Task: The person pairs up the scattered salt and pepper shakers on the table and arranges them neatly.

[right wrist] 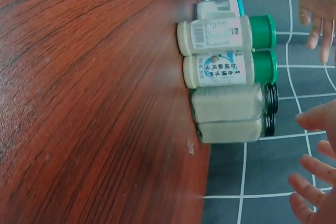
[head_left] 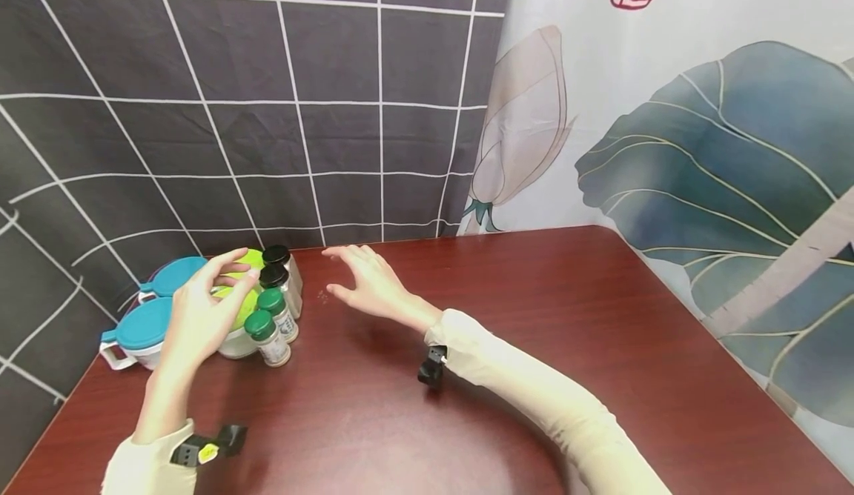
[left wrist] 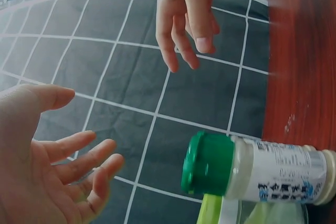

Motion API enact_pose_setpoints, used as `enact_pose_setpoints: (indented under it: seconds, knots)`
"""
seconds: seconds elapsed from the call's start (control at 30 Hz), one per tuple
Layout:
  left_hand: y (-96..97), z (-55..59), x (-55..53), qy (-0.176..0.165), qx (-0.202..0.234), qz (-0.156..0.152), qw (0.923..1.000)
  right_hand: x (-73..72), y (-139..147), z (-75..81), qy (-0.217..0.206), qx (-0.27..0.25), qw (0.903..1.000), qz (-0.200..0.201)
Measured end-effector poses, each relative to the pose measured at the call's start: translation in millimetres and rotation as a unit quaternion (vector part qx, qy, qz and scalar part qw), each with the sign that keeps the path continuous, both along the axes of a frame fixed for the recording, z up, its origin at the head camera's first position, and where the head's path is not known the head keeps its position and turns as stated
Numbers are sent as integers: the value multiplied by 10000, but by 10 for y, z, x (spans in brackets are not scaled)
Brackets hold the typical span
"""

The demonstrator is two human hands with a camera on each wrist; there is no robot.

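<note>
My left hand (head_left: 208, 306) hovers over the containers at the table's left, fingers loosely bent and apart, holding nothing. Beneath it are tubs with lime-green lids (head_left: 242, 310). Just right of them stand a front shaker bottle with a green cap (head_left: 268, 338) and a second green-capped shaker (head_left: 279, 314). Behind these are two black-capped jars (head_left: 290, 287), side by side in the right wrist view. To the right of the jars, my right hand (head_left: 369, 284) is in the air above the table, fingers spread toward them, with nothing in its grasp.
Two white containers with blue lids (head_left: 143, 323) stand at the far left, the front one with a handle. A dark grid-patterned cloth (head_left: 340, 139) hangs behind the reddish-brown table (head_left: 373, 421). A leaf-printed white curtain (head_left: 554, 184) hangs at the right.
</note>
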State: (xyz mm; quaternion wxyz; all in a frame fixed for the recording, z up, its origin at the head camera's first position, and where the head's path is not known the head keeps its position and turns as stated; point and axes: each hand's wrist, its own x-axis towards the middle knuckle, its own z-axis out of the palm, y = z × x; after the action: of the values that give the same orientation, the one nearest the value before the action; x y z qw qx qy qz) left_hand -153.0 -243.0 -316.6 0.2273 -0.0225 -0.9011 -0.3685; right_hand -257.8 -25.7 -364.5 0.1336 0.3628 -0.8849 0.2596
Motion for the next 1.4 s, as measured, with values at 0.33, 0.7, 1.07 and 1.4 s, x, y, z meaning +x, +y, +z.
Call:
enact_pose_setpoints:
  seconds: [0.33, 0.7, 1.07, 1.4]
  knots:
    - [-156, -53, 28, -173, -92, 203, 9996, -28, -94, -13, -181, -139, 9997, 76]
    - [-306, -88, 99, -388, 10, 314, 9988, -64, -224, -58, -565, -466, 9970, 234]
    - [-531, -131, 149, -629, -27, 432, 9971, -92, -324, -125, -820, -877, 9916, 481]
    - [-710, -225, 181, -917, -70, 373, 9951, -138, -410, -165, -918, -1010, 9891, 548]
